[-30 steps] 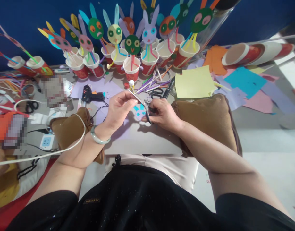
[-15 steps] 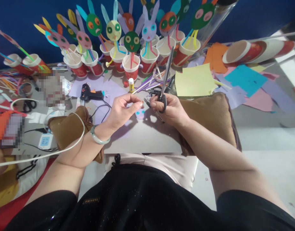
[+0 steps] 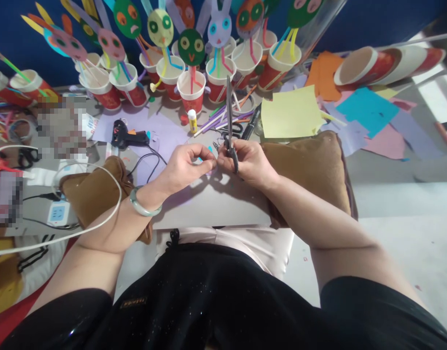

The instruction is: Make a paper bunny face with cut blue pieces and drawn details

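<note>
1. Left hand (image 3: 189,165), palm turned inward, thumb and forefinger drawn together at the tips. From my remote view I cannot tell whether they fully meet or grip something small. A pale bracelet (image 3: 145,204) circles the wrist.
2. Right hand (image 3: 249,163), closed around the scissors (image 3: 230,109); I have the blades pointing up and away from the body. Its thumb and fingertips lie just beside those of the left; I cannot make out whether the two touch.
3. Paper cut-out (image 3: 209,171), lilac and blue, lying on the table (image 3: 216,211) directly below both sets of fingertips, which hide most of it from me.
4. Beyond the hands, I see a glue stick (image 3: 192,122) standing upright, with loose straws (image 3: 219,119) to its right and a black glue gun (image 3: 128,136) to its left.
5. Flanking supports: one brown cushion (image 3: 99,187) beneath the left forearm, another (image 3: 311,170) beside the right.
6. Far row: red-and-white paper cups (image 3: 190,97) bearing long-eared paper faces (image 3: 191,47); yellow paper (image 3: 291,114) lies nearer, to the right.
</note>
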`<state>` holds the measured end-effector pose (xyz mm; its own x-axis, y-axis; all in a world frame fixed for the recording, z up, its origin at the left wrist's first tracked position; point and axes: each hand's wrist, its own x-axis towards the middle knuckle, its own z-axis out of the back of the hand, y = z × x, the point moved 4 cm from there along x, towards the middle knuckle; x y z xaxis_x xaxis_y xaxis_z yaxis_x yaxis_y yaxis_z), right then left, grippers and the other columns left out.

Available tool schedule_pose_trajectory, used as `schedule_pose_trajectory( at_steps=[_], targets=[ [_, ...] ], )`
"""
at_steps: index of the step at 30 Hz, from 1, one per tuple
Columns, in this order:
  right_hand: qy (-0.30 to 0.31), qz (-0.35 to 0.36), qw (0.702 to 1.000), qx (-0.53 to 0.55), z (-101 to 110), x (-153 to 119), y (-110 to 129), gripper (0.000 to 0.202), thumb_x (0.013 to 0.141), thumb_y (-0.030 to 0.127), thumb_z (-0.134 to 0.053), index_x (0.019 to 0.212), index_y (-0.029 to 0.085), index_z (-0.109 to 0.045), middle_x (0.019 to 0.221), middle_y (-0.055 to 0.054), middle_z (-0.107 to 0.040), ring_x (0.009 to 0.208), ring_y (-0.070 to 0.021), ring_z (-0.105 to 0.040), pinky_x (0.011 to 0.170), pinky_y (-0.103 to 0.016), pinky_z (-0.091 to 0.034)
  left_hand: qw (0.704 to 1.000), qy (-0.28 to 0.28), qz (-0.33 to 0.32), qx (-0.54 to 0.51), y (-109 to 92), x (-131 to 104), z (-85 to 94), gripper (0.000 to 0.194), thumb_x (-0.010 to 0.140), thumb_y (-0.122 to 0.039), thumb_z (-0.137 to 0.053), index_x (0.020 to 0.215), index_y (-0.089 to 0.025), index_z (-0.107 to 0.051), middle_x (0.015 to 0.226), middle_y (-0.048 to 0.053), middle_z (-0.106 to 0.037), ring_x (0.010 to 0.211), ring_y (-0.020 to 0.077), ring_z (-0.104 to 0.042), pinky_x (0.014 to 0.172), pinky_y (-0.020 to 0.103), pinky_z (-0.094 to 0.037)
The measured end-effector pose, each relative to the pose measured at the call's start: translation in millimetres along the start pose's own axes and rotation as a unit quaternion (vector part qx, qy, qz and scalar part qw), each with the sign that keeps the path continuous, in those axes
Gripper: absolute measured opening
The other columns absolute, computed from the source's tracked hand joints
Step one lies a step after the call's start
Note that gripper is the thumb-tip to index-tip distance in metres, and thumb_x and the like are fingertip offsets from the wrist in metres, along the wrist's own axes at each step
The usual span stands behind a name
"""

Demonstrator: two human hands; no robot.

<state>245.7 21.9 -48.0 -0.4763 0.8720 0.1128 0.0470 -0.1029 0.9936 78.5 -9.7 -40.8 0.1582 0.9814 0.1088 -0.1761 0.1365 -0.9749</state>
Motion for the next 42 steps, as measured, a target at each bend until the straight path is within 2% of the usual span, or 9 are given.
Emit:
schedule_pose_trajectory(
  at_steps=[7,17,29,32,35,38,42],
  targets=[
    [0.012,-0.007,1.0,0.002,-0.6,0.3,1.0,0.057,0.068,0.07,-0.088,0.07,0.019,-0.062,0.067,0.002,-0.055,0.064,-0.0104,-0.046,0.062,-0.028,-0.041,1.0,0.001,-0.005,0.004,-0.9,0.0,-0.7,0.011,0.077,-0.026,-0.075,0.069,-0.019,-0.071,0.065,0.001,-0.073,0.061,0.0135,-0.066,0.058,0.024,-0.052],
    [0.003,-0.033,0.998,0.059,-0.5,0.0,-4.5,0.05,0.069,0.061,-0.091,0.075,0.018,-0.066,0.07,0.003,-0.058,0.062,-0.0093,-0.046,0.059,-0.027,-0.04,1.0,0.009,0.008,0.005,-5.1,-1.0,-0.9,0.008,0.077,-0.024,-0.075,0.073,-0.018,-0.072,0.068,0.0,-0.073,0.065,0.0126,-0.067,0.062,0.024,-0.053],
    [0.004,-0.024,0.999,0.027,-0.5,-0.1,-4.2,0.054,0.07,0.067,-0.088,0.075,0.02,-0.064,0.071,0.002,-0.059,0.064,-0.0109,-0.047,0.061,-0.028,-0.041,1.0,0.007,-0.02,-0.007,-6.8,-0.5,-1.2,0.008,0.079,-0.021,-0.072,0.072,-0.019,-0.071,0.065,-0.001,-0.072,0.062,0.0118,-0.065,0.061,0.024,-0.052],
    [0.001,0.004,1.0,-0.019,4.0,1.0,-1.2,0.054,0.072,0.067,-0.087,0.073,0.02,-0.059,0.071,0.002,-0.057,0.066,-0.0115,-0.047,0.064,-0.029,-0.04,1.0,-0.001,-0.025,-0.003,-7.4,-0.1,1.6,0.008,0.081,-0.023,-0.073,0.074,-0.019,-0.072,0.068,-0.001,-0.072,0.062,0.0117,-0.065,0.062,0.024,-0.053],
    [0.018,0.062,0.991,-0.121,13.0,4.6,5.8,0.057,0.07,0.062,-0.09,0.069,0.022,-0.05,0.07,0.003,-0.053,0.067,-0.0116,-0.045,0.064,-0.029,-0.037,0.999,-0.02,-0.025,-0.006,-7.2,0.3,6.4,0.008,0.08,-0.025,-0.075,0.075,-0.019,-0.073,0.072,-0.001,-0.074,0.065,0.0111,-0.065,0.063,0.023,-0.053],
    [0.062,0.117,0.961,-0.244,23.2,9.3,13.4,0.058,0.068,0.06,-0.09,0.07,0.023,-0.045,0.069,0.004,-0.05,0.066,-0.0121,-0.042,0.064,-0.031,-0.034,0.999,-0.034,-0.019,-0.015,-6.3,0.1,10.6,0.007,0.079,-0.025,-0.078,0.077,-0.019,-0.074,0.077,0.0,-0.075,0.071,0.0124,-0.067,0.065,0.024,-0.054],
    [0.13,0.156,0.914,-0.35,33.8,12.3,19.2,0.051,0.074,0.059,-0.083,0.072,0.024,-0.046,0.071,0.002,-0.056,0.067,-0.0145,-0.047,0.074,-0.034,-0.037,0.999,-0.027,-0.006,-0.03,-4.1,-0.5,12.9,0.013,0.081,-0.03,-0.08,0.081,-0.018,-0.075,0.081,0.002,-0.077,0.076,0.0153,-0.071,0.068,0.027,-0.058]
  ],
)
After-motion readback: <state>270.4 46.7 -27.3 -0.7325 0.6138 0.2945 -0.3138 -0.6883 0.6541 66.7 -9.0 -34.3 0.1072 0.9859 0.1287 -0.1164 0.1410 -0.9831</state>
